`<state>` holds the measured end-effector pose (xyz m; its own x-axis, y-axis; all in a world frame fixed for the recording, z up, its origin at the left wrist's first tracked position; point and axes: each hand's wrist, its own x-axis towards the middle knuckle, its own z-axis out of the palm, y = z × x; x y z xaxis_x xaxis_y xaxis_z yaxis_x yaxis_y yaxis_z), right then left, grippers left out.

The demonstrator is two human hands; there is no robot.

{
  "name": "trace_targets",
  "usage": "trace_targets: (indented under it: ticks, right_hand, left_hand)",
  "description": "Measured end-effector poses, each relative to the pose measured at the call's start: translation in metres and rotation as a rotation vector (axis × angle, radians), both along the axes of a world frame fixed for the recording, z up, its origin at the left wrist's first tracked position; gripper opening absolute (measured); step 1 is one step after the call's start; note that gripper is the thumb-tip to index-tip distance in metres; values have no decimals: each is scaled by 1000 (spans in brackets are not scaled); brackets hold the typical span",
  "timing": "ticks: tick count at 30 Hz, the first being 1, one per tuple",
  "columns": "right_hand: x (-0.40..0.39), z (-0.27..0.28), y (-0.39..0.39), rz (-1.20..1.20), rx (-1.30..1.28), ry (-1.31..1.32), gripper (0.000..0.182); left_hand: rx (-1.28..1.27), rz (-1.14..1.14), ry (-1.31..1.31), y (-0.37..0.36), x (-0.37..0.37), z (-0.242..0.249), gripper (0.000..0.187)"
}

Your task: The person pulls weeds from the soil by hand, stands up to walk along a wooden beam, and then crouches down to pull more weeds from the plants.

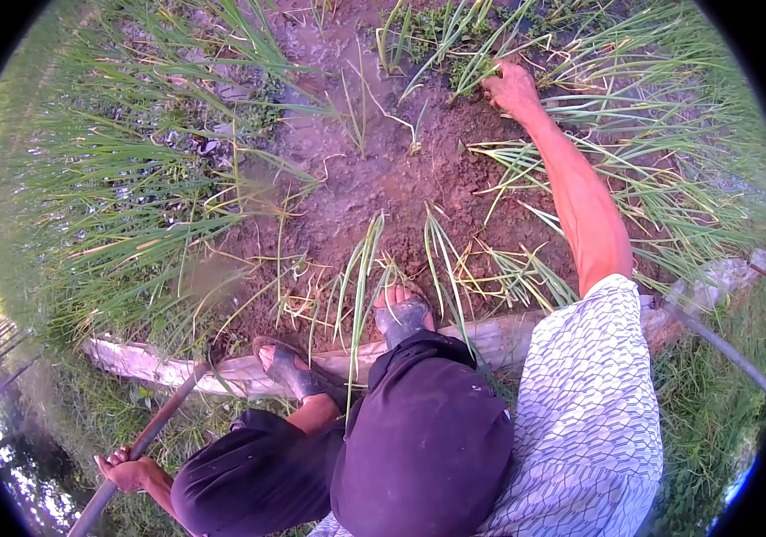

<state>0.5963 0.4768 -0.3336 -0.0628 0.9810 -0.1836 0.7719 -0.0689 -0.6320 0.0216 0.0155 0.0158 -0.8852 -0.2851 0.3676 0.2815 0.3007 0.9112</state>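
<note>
My left hand [123, 470] is wrapped around a long wooden tool handle [163, 421] at the lower left. The handle slants up to the plastic edging, and its working end is hidden there. My right hand [510, 88] reaches far forward to the top right of the bed. Its fingers are curled down into low green weeds [465, 70] among the spring onion plants [616, 67]. The fingertips are partly hidden by leaves. Loose spring onions [360, 286] lean across the edging beside my feet.
Wet brown soil [356, 192] runs up the middle between rows of spring onions [145, 179]. My muddy sandalled feet [405, 313] rest by a pale plastic edging strip [499, 340]. A thin pole [727, 351] slants over the grass at right.
</note>
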Motion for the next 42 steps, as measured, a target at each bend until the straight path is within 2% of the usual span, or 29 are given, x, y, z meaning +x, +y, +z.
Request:
trace_targets:
  ticks: [1, 2, 5, 6, 9, 10, 13, 14, 17, 18, 21, 22, 25, 26, 29, 30, 33, 34, 37, 38, 41, 42]
  right_hand:
    - [-3, 2, -3, 102, 108, -159, 24]
    - [-7, 4, -7, 206, 142, -201, 27]
    - [-10, -48, 1, 304, 412, -327, 26]
    - [-14, -51, 5, 295, 283, -392, 22]
    - [-20, -56, 12, 306, 319, -505, 21]
    - [-17, -54, 11, 336, 342, -475, 12]
    - [-8, -54, 15, 441, 320, -407, 11]
    - [-1, -53, 16, 366, 109, -207, 14]
    - [-7, -2, 4, -116, -285, 245, 21]
    - [-10, 2, 1, -113, -275, 171, 26]
    - [-18, -20, 2, -34, 167, -193, 29]
    - [-23, -21, 6, -107, 99, -245, 37]
    - [-40, -15, 11, -241, 123, -217, 38]
    - [-41, -10, 10, -229, 52, -221, 36]
    - [-30, -53, 26, -251, 90, -291, 33]
    - [-34, -37, 21, -338, 104, -208, 29]
    - [-28, -30, 23, -135, 119, -252, 27]
    - [-29, -30, 21, -81, 221, -241, 30]
    - [-37, -28, 23, 93, 259, -291, 35]
    - [-43, -29, 22, 87, 321, -281, 29]
    - [-44, -43, 33, 207, 368, -310, 31]
    - [-45, -44, 38, 179, 291, -353, 31]
  left_hand:
    - [-2, 7, -3, 2, 1, 0, 14]
    - [13, -7, -10, 1, 0, 0, 14]
    - [35, -43, -20, -3, -2, 2, 16]
    - [25, -55, -23, -1, 2, 3, 18]
    - [25, -60, -29, 7, 11, 3, 25]
    - [32, -64, -31, 5, 9, 3, 27]
    - [21, -68, -31, 3, 5, 2, 30]
    - [13, -66, -30, 3, 4, 1, 31]
    - [20, -28, -17, 9, 7, 1, 33]
    - [20, -20, -11, 7, 3, 0, 33]
    - [40, -22, -18, 3, -1, 1, 33]
    - [41, -30, -19, 3, -1, 1, 33]
    - [29, -47, -14, 4, 1, 1, 31]
    - [21, -49, -11, 4, 1, 0, 30]
    - [9, -54, -22, 4, 3, 1, 27]
    - [6, -59, -25, 3, 3, 1, 27]
    - [39, -63, -31, -6, -9, 1, 20]
    - [56, -63, -32, -10, -12, 1, 18]
    - [53, -74, -38, -12, -13, 1, 21]
    - [53, -83, -50, -10, -11, 2, 21]
    - [48, -133, -57, -6, -2, 4, 19]
    - [49, -145, -69, -7, -3, 4, 18]
